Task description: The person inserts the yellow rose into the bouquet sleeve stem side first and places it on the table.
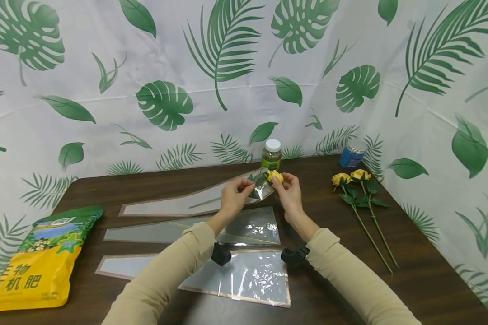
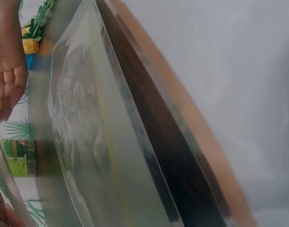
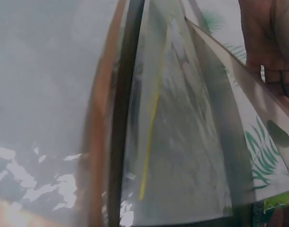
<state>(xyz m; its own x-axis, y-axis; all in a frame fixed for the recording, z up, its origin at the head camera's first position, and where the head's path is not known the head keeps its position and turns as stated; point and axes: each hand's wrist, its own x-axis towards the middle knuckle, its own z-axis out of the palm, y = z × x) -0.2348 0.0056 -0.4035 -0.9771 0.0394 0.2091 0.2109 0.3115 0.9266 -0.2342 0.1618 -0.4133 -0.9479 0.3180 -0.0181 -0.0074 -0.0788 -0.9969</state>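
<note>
A long tapered clear flower sleeve [image 1: 158, 207] with a pinkish border lies at the back of the table, its wide end lifted. Inside it show the stem and green leaves of a yellow rose [image 1: 274, 176], whose bloom sticks out at the wide end. My left hand [image 1: 234, 195] pinches the sleeve's edge beside the leaves. Thumb and fingers of my right hand [image 1: 290, 194] hold the rose at its bloom, by the sleeve's mouth. In the right wrist view the lifted sleeve [image 3: 234, 64] slants past my left hand [image 3: 267, 40].
Two more sleeves, one middle [image 1: 146, 231] and one front [image 1: 118, 265], lie nearer me. Two yellow roses [image 1: 368, 203] lie on the right. A white-lidded jar [image 1: 272, 154] and blue can [image 1: 353, 154] stand at the back. A yellow fertilizer bag [image 1: 44, 262] lies left.
</note>
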